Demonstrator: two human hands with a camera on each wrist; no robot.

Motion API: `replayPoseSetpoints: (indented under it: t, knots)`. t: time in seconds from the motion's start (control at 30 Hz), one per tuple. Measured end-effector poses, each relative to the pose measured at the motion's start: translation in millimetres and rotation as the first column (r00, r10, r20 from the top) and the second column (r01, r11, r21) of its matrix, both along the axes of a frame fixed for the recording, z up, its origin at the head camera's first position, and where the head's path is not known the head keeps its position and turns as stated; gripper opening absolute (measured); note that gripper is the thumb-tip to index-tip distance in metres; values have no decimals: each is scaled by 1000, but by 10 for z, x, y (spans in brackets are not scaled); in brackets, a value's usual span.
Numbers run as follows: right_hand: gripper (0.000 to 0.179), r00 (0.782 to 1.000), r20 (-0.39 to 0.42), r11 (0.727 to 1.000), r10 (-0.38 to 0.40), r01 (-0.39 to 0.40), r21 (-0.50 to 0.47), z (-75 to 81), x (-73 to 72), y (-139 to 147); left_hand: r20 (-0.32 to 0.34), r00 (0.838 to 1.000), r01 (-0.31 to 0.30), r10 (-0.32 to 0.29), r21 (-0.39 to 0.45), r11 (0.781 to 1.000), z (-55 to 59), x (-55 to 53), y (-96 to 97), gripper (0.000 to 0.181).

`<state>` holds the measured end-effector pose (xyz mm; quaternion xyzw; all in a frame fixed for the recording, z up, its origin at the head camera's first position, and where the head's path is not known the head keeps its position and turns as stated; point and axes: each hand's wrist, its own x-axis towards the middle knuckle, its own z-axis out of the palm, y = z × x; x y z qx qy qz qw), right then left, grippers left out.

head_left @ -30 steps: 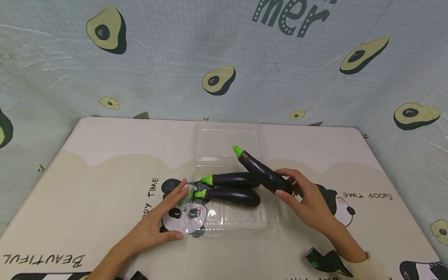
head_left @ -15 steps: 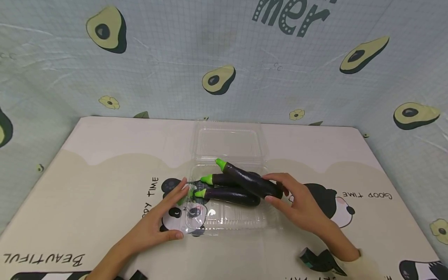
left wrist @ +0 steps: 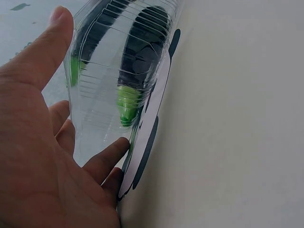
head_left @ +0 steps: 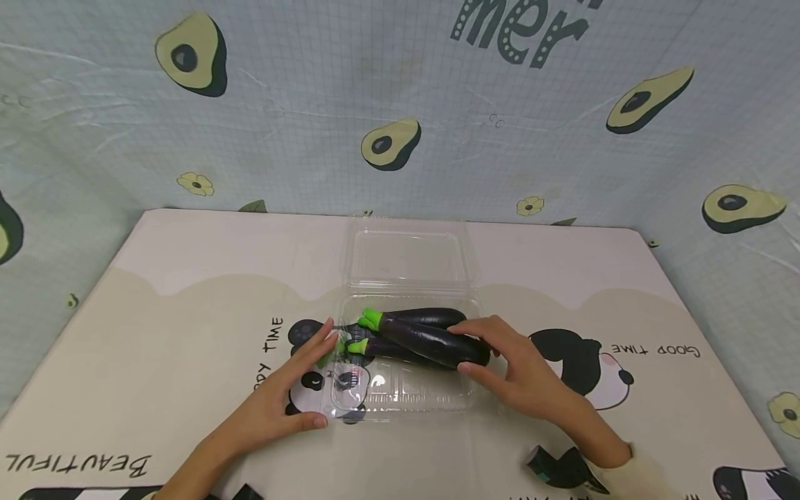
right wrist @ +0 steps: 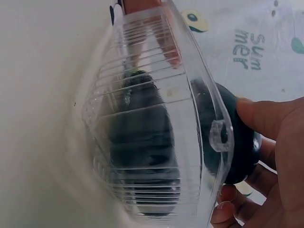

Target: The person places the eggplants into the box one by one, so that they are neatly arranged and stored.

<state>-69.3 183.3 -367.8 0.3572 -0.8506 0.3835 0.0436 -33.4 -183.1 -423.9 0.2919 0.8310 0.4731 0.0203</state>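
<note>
A clear plastic clamshell container point(head_left: 431, 396) stands on the table, its lid point(head_left: 409, 253) folded back. Two dark purple eggplants lie in it, a rear eggplant point(head_left: 431, 316) and a front eggplant point(head_left: 390, 352), green stems to the left. Across them slants a third eggplant point(head_left: 431, 340), whose thick end my right hand point(head_left: 521, 368) holds between thumb and fingers. In the right wrist view that thick end shows above the container's rim. My left hand point(head_left: 275, 396) is at the container's left side, fingers spread; in the left wrist view its fingertips touch the clear wall.
The table point(head_left: 187, 347) has a printed cover with pandas and lettering. A wall sheet point(head_left: 281, 139) with avocado prints rises behind it. Black wrist gear point(head_left: 565, 467) is strapped to the right wrist.
My right hand has moved left and down with the third eggplant, bringing it over the other two inside the container. My left hand has stayed in place.
</note>
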Motion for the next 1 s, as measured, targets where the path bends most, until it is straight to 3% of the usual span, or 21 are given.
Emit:
replayPoseSetpoints:
  t: [0.37,1.0]
  knots:
    - [49,995,-3,993,96,-96,62,-17,-7,-63,-4,1000,-1,1,12,1000,-4,0,-4,95]
    - [42,983,-31,975,179,-173,137,-54,5,-126,9,1000,-1,1,6,1000,4,-5,0,95]
